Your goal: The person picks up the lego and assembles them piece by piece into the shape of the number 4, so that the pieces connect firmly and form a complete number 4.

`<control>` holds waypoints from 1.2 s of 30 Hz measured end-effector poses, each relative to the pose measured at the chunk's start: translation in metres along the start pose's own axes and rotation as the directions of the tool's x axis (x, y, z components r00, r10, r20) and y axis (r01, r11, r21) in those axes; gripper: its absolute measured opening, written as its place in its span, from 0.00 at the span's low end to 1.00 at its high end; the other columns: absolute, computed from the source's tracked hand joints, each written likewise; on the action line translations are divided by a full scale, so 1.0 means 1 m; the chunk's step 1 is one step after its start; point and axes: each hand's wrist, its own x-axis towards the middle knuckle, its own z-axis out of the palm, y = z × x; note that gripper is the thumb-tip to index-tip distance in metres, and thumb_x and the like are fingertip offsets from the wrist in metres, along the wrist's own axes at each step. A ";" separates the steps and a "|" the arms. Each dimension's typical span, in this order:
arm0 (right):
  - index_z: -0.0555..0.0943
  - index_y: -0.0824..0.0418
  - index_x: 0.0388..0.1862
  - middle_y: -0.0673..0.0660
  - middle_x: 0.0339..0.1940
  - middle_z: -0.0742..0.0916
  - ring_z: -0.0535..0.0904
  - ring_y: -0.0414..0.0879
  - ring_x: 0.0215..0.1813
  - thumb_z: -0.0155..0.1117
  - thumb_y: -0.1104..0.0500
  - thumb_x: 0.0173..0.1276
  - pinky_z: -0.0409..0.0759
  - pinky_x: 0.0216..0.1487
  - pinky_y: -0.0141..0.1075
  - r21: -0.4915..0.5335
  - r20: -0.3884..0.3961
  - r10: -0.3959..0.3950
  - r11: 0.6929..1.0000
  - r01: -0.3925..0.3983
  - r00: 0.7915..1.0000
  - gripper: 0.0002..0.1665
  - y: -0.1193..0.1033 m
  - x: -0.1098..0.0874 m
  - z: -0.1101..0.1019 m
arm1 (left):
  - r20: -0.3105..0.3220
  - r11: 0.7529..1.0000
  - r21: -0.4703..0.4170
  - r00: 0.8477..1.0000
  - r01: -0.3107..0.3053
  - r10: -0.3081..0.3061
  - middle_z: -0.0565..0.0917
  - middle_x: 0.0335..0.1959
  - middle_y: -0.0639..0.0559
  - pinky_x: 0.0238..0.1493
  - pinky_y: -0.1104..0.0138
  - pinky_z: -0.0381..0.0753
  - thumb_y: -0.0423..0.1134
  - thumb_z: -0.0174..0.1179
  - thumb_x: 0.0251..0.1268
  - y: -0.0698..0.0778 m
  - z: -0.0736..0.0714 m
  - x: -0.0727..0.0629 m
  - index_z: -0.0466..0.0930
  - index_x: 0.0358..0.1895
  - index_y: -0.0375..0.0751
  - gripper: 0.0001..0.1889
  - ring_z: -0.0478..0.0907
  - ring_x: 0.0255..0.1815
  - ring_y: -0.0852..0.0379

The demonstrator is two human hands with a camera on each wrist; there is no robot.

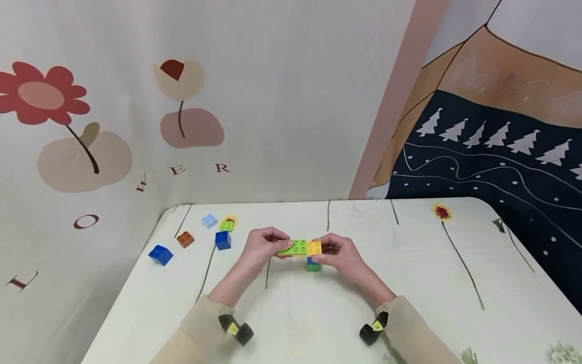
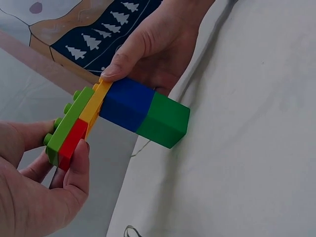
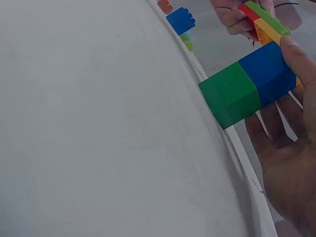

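Note:
Both hands hold one joined structure of toy building bricks above the middle of the table. A flat light green brick (image 1: 298, 246) and a yellow brick (image 1: 314, 247) make up its top layer. Under the light green one sits a red brick (image 2: 74, 140). A blue brick (image 2: 127, 103) hangs beneath the yellow end, with a dark green brick (image 2: 165, 120) below it. My left hand (image 1: 262, 248) pinches the light green and red end between thumb and fingers. At the other end, my right hand (image 1: 344, 256) grips the yellow and blue bricks, its thumb at the yellow edge.
Several loose bricks lie on the left of the table (image 1: 313, 323): a blue brick (image 1: 160, 255), an orange-brown brick (image 1: 185, 239), a light blue brick (image 1: 209, 221), a light green brick (image 1: 226, 226) and another blue brick (image 1: 223, 240). Printed curtains (image 1: 291, 101) stand behind.

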 end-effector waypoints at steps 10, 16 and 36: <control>0.83 0.66 0.55 0.59 0.50 0.87 0.83 0.51 0.49 0.77 0.62 0.65 0.83 0.51 0.32 -0.008 0.007 0.004 1.000 -0.004 1.000 0.22 0.000 0.001 -0.002 | -0.002 1.000 -0.015 1.000 0.018 -0.018 0.82 0.39 0.43 0.38 0.69 0.83 0.30 0.70 0.64 0.001 0.001 0.001 0.85 0.50 0.31 0.13 0.80 0.38 0.53; 0.83 0.68 0.55 0.60 0.50 0.87 0.83 0.52 0.50 0.76 0.63 0.65 0.83 0.51 0.31 -0.007 0.003 -0.003 1.000 0.003 1.000 0.21 0.002 0.001 -0.002 | 0.024 1.000 0.003 1.000 0.000 0.000 0.82 0.40 0.43 0.37 0.68 0.83 0.31 0.71 0.64 0.001 -0.001 0.001 0.84 0.50 0.30 0.13 0.81 0.38 0.53; 0.83 0.66 0.55 0.59 0.50 0.87 0.82 0.51 0.48 0.77 0.63 0.63 0.83 0.49 0.31 0.010 0.007 0.009 1.000 -0.009 1.000 0.22 0.000 0.000 0.000 | -0.005 0.981 0.151 0.993 -0.118 0.120 0.85 0.52 0.36 0.45 0.62 0.86 0.42 0.62 0.75 0.013 -0.063 0.001 0.81 0.59 0.31 0.18 0.86 0.47 0.46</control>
